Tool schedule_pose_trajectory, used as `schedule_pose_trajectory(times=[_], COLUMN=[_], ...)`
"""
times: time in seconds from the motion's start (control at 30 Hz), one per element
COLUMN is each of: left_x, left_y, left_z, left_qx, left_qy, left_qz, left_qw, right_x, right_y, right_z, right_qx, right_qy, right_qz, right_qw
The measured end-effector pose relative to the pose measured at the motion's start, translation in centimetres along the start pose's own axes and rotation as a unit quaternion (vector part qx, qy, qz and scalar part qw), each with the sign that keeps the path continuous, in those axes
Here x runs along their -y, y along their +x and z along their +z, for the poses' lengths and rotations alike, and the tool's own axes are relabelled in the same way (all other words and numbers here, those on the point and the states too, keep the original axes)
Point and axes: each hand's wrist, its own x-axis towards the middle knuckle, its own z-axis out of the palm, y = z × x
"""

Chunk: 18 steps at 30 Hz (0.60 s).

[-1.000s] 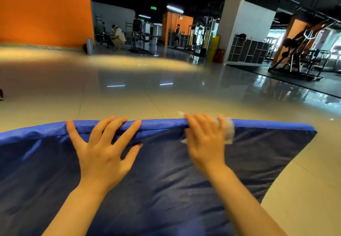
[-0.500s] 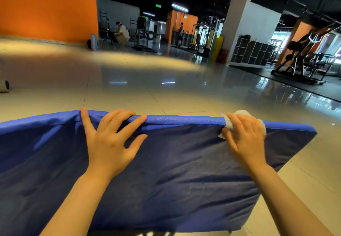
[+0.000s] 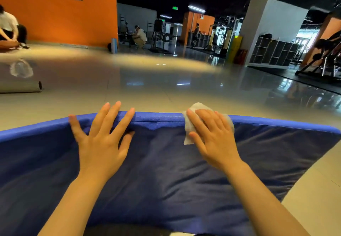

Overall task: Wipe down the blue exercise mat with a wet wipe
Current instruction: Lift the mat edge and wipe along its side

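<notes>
The blue exercise mat (image 3: 166,171) fills the lower half of the view, its bright blue far edge running across the middle. My left hand (image 3: 101,143) lies flat on the mat with fingers spread, fingertips reaching over the far edge. My right hand (image 3: 212,138) presses a white wet wipe (image 3: 190,125) against the mat at the far edge, fingers straight on top of it. The wipe sticks out beyond my fingertips and to the left of my hand.
Glossy tiled floor (image 3: 166,92) stretches beyond the mat. A rolled grey mat (image 3: 20,86) lies at the far left. People crouch by the orange wall (image 3: 60,18). Gym machines (image 3: 321,60) and cubby shelves (image 3: 273,51) stand at the right.
My right hand with the wipe slid right along the far edge, then came back left. My left hand straightened and stayed on the mat. The view turned left.
</notes>
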Motion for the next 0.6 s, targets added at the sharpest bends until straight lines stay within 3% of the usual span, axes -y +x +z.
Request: schedule_pose_trajectory(times=[0.13, 0.27, 0.47, 0.6], left_x=[2.3, 3.6, 4.5, 4.9], left_y=[-0.5, -0.4, -0.3, -0.3], left_z=[-1.2, -1.4, -1.8, -2.3], left_qx=[-0.02, -0.006, 0.032, 0.041], left_qy=[0.059, 0.016, -0.03, -0.056], left_qz=[-0.006, 0.028, 0.061, 0.047], left_qw=[0.998, 0.999, 0.997, 0.996], right_x=[-5.1, -1.9, 10.5, 10.0], right_y=[-2.5, -1.7, 3.5, 4.6], right_z=[-1.0, 0.4, 3.9, 3.7], right_qx=[-0.023, -0.055, -0.067, -0.05], right_qy=[-0.074, -0.042, 0.047, 0.015], right_qz=[0.064, 0.097, -0.011, -0.121], right_qw=[0.995, 0.993, 0.997, 0.991])
